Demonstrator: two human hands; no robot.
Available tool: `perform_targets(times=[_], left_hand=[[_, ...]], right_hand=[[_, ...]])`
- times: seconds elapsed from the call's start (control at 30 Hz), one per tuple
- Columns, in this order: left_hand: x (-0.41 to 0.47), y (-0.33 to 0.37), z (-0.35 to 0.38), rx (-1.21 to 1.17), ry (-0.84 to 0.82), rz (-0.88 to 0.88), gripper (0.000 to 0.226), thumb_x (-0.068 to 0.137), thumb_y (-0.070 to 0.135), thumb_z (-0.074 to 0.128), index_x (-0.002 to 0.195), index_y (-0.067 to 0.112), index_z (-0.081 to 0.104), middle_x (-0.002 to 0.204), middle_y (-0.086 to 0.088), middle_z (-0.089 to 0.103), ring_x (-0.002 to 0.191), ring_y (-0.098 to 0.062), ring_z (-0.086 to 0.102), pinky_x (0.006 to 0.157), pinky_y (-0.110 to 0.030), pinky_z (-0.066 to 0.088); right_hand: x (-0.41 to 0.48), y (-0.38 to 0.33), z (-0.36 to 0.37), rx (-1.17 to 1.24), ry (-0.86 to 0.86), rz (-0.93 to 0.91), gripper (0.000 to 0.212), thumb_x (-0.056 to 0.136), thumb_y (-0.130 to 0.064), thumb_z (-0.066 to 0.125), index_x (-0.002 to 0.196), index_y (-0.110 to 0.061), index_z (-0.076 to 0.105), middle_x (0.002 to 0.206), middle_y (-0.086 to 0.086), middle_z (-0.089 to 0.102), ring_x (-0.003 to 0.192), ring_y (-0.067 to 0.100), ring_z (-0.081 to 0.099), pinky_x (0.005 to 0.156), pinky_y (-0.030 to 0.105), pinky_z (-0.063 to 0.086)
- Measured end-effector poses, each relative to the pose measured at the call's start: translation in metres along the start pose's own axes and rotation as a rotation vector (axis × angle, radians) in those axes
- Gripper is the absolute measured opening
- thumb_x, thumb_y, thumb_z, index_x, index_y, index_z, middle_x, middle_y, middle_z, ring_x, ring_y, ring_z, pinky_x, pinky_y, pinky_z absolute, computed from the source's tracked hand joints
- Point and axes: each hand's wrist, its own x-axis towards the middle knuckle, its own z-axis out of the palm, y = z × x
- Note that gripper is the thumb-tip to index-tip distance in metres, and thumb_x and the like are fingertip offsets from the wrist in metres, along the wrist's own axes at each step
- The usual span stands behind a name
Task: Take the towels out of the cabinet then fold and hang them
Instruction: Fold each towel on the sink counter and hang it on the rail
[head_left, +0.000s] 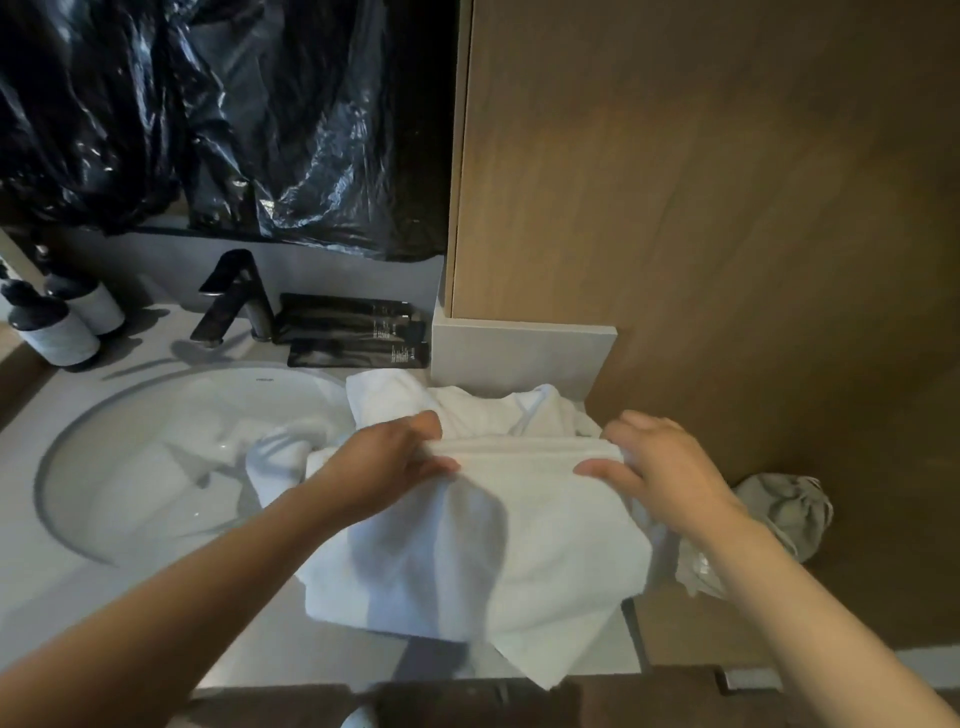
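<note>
Right of the round sink (104, 441), the left hand (387, 460) pinches one end of a white towel's (519, 535) thick folded top edge, its soft, creased cloth draping over the counter (41, 587), while the right hand (662, 467) pinches the other end.

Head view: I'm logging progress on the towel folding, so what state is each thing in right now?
White towel: partly folded, top edge pinched at both ends.
Left hand: closed on the towel's edge.
Right hand: closed on the towel's edge.
Other white towels: crumpled, unfolded, spilling into the basin.
Sink: no water running.
Faucet: off.
Dispenser bottles: upright.
</note>
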Motion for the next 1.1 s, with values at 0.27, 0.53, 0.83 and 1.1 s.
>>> perform_targets(times=[0.27,0.53,0.83,1.1], left_hand=[[0.045,0.057,-0.131,0.123,0.303,0.229,0.022,0.088,0.041,0.065,0.089,0.020,0.060,0.083,0.003,0.057,0.077,-0.018,0.054,0.068,-0.036,0.044],[0.030,0.047,-0.094,0.200,0.293,0.277,0.027,0.085,0.044,0.067,0.088,0.017,0.065,0.085,0.003,0.056,0.074,-0.019,0.056,0.064,-0.034,0.044],[-0.027,0.011,0.032,-0.092,-0.094,-0.016,0.030,0.081,0.045,0.072,0.076,0.017,0.062,0.073,0.006,0.057,0.066,-0.007,0.053,0.065,-0.025,0.044],[-0.056,0.011,0.060,-0.030,-0.261,0.184,0.033,0.081,0.052,0.069,0.095,0.022,0.063,0.090,0.012,0.055,0.077,-0.005,0.051,0.072,-0.021,0.045]], right_hand=[[0.047,-0.013,-0.109,-0.068,0.400,-0.078,0.054,0.091,-0.060,0.036,0.082,-0.015,0.066,0.083,-0.001,0.047,0.081,0.022,0.047,0.073,0.034,0.028],[0.022,-0.004,-0.073,-0.059,0.453,0.043,0.011,0.085,-0.032,0.072,0.086,-0.022,0.075,0.088,-0.008,0.053,0.082,0.010,0.044,0.064,0.026,0.031],[-0.063,-0.008,0.052,0.275,0.171,0.282,0.014,0.089,-0.016,0.069,0.100,-0.019,0.076,0.099,-0.007,0.072,0.088,0.009,0.064,0.074,0.015,0.041],[-0.095,-0.017,0.094,0.894,0.173,0.600,0.036,0.093,0.003,0.058,0.116,-0.023,0.067,0.128,-0.010,0.059,0.113,-0.015,0.050,0.093,0.000,0.037]])
